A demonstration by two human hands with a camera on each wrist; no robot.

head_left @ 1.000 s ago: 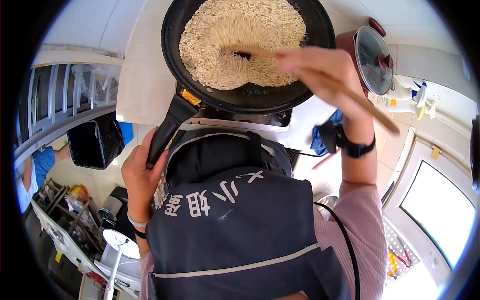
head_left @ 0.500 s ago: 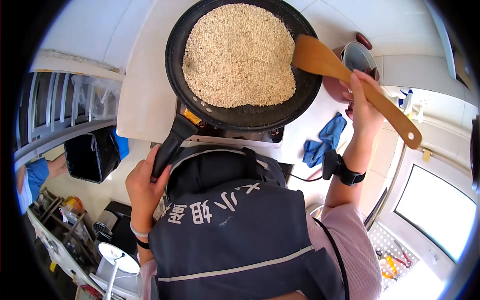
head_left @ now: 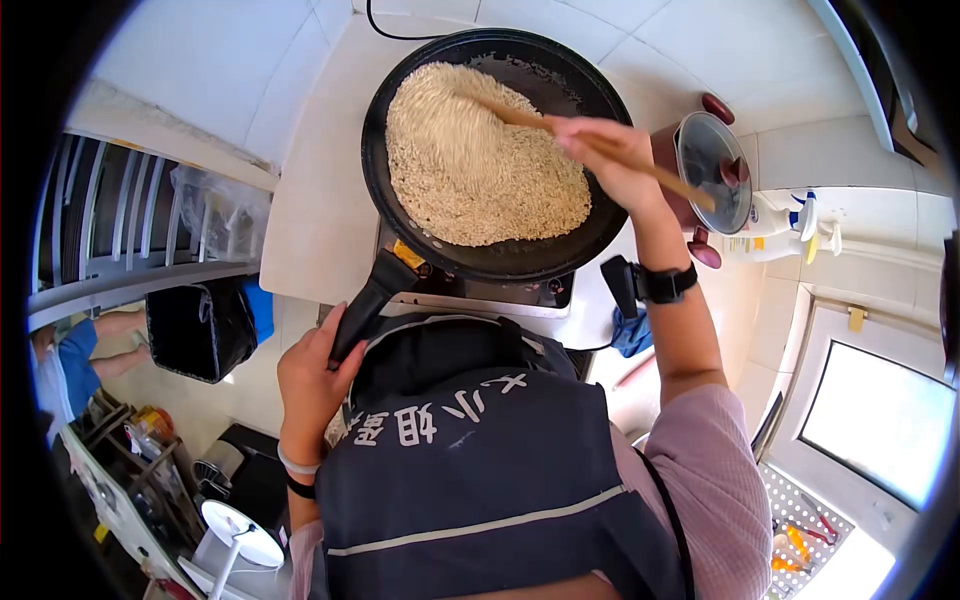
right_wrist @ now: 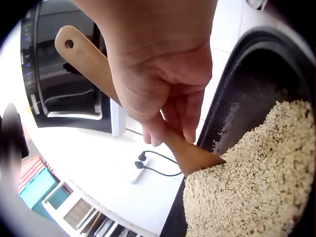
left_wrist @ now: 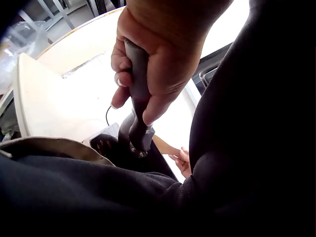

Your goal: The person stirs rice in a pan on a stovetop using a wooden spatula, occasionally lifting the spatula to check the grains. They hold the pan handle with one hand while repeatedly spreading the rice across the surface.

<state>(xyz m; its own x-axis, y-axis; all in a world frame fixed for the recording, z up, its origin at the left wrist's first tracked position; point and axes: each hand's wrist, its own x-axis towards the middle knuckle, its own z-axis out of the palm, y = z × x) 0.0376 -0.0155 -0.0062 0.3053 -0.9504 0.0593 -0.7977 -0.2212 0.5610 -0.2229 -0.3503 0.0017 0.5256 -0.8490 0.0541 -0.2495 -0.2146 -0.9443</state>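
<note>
A black frying pan on a stove holds a wide heap of pale grains, blurred at the upper left. The left hand grips the pan's black handle; the left wrist view has the same hand with its fingers curled round the handle. Over the pan's right side, the right hand holds a wooden spatula. In the right wrist view the right hand pinches the spatula, whose blade is partly buried in the grains.
A lidded dark red pot stands right of the pan, with spray bottles beyond it. A blue cloth lies below the right forearm. At the left are a black bin and part of another person. A power strip lies on the counter.
The right hand has brought the spatula from the pan's right rim leftward into the grains, which now bunch to the left. The left hand keeps its grip; the head view has shifted.
</note>
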